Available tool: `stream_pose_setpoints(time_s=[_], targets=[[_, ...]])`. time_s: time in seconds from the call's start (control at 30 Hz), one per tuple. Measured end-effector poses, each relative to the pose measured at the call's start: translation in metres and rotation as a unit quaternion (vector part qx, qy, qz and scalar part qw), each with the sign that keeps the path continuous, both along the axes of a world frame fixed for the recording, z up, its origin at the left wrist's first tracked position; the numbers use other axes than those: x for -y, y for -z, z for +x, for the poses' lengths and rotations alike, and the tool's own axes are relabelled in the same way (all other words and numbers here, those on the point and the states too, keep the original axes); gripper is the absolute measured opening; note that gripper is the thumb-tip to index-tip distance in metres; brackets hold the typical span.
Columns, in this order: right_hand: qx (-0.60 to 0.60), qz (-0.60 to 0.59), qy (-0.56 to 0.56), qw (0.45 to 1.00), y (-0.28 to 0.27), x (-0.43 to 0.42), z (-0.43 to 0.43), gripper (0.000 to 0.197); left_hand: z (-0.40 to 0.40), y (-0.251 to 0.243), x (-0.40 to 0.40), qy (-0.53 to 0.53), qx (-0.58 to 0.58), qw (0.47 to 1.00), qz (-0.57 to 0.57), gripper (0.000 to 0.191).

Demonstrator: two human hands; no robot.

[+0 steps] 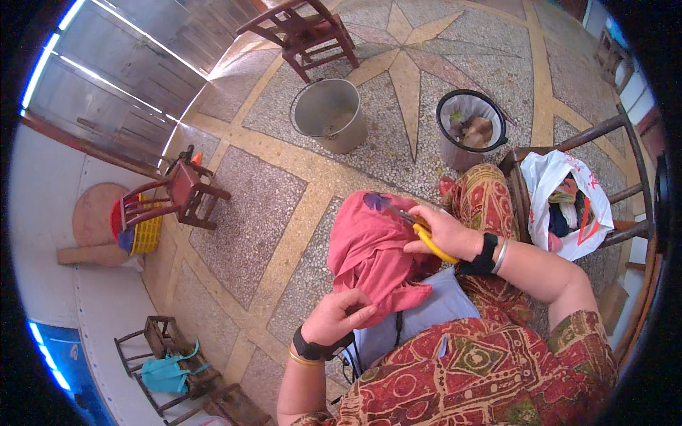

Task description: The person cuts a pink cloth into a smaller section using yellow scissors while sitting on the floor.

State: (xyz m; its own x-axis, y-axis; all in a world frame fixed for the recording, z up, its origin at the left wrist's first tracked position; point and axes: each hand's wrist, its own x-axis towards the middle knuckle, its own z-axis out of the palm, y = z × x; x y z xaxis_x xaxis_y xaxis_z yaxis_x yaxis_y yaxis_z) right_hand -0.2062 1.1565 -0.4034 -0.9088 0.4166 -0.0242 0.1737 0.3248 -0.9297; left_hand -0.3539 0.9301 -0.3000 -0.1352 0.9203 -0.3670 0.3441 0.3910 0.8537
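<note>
A pink cloth (362,239) with a dark purple patch (376,201) near its far edge drapes over my lap. My right hand (439,234) grips scissors (432,242) by their yellow handles, and the metal blades point up and left toward the purple patch. Whether the blades touch the cloth cannot be told. At the cloth's near left corner, my left hand (341,314) pinches the fabric between thumb and fingers. Beneath the cloth lies a light blue fabric item (442,306) on the patterned clothing over my legs.
A metal bucket (329,114) and a lined waste bin (471,125) holding refuse stand ahead on the terrazzo floor. On a chair at my right sits a white plastic bag (541,186) of fabrics. Wooden chairs (314,37) stand beyond and at left, near a yellow basket (146,229).
</note>
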Motion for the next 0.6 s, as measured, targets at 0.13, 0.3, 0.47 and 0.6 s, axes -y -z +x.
stream_pose_setpoints(time_s=[0.13, 0.3, 0.47, 0.6], targets=[[-0.054, 0.116, -0.021, 0.992, 0.005, 0.010, -0.014, 0.049, -0.002, 0.003, -0.001, -0.010, -0.019, 1.000, 0.006, 0.015], [-0.022, 0.069, -0.059, 0.996, 0.013, 0.012, -0.024, 0.032, -0.007, 0.006, -0.001, -0.019, -0.029, 0.999, -0.010, 0.015], [-0.019, -0.012, -0.058, 0.998, 0.020, 0.001, -0.025, 0.036, -0.012, 0.010, -0.001, -0.048, -0.012, 0.998, -0.030, 0.015], [-0.046, -0.140, -0.065, 0.987, 0.014, -0.010, -0.024, 0.033, -0.014, 0.011, -0.005, -0.052, -0.019, 0.998, -0.028, 0.015]])
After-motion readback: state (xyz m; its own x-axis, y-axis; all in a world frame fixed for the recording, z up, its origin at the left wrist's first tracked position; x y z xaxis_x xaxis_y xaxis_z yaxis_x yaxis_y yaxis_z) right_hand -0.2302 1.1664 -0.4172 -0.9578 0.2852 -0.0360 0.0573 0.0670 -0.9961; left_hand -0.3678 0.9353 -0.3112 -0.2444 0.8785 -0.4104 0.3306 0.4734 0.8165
